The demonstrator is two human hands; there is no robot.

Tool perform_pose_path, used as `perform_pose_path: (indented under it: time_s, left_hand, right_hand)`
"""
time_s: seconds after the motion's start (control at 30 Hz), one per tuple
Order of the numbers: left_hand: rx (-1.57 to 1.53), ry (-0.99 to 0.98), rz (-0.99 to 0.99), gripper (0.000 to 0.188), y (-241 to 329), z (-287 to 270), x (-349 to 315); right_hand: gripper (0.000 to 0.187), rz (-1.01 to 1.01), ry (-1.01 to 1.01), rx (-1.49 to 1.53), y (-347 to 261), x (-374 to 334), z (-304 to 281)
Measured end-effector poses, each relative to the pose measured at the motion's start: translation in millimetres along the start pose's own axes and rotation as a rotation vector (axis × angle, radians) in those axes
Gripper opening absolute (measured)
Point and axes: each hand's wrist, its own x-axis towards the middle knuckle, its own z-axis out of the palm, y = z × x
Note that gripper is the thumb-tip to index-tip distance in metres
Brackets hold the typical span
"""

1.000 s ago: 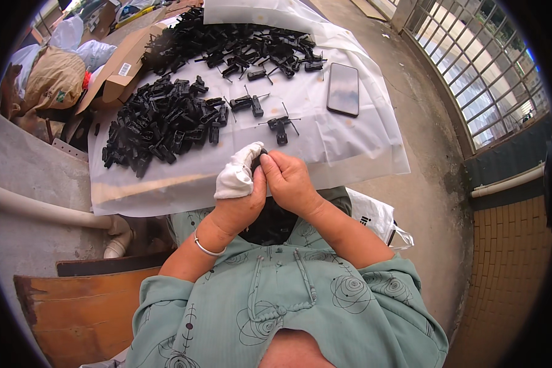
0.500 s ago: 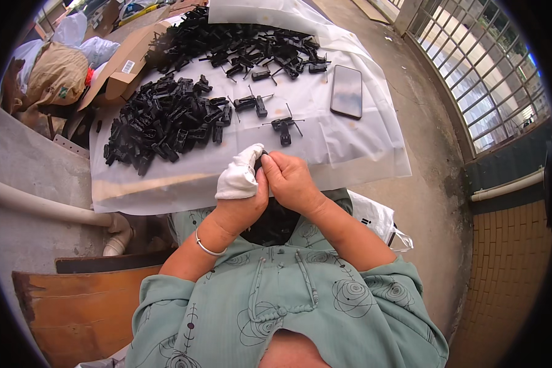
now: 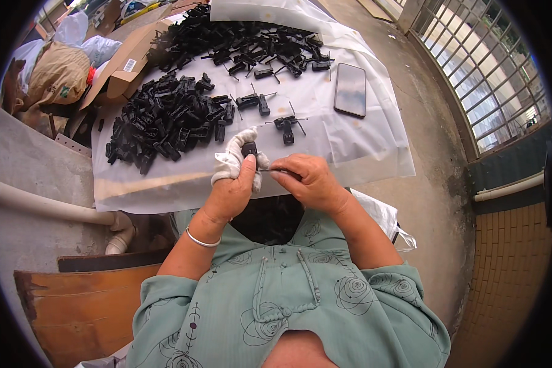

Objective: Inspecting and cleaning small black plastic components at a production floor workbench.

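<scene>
Holding a small black part (image 3: 249,149) near the middle of the head view, the left hand (image 3: 235,186) is wearing white cloth (image 3: 226,164) over its fingers. The right hand (image 3: 316,181) is pinching a thin dark stick (image 3: 288,171) — the hands are sitting close but apart. A dark heap (image 3: 165,119) of parts is lying at the upper left.

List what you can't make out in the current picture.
- Head view: left grip: fingers hidden under the white covering.
- Head view: black part: lower end hidden behind the left thumb.
- Head view: slender dark object: partly covered by the right grip; too small to identify.
- Head view: nearer black pile: lower pieces hidden by upper ones.
</scene>
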Motion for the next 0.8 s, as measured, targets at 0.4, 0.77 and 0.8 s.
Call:
perform_pose_path:
  time_s: [0.4,0.77,0.8]
  left_hand:
    - [-0.084,-0.242,-0.201,0.026,13,0,-7]
    - [0.293,-0.127,0.015,0.022,8,4,-9]
    - [0.384,-0.120,0.071,0.022,5,3,-8]
  right_hand:
    - [0.012,0.266,0.052,0.344,-12,4,3]
    - [0.021,0.299,-0.143,0.207,-24,13,-4]
    - [0.021,0.300,-0.142,0.207,-23,13,-2]
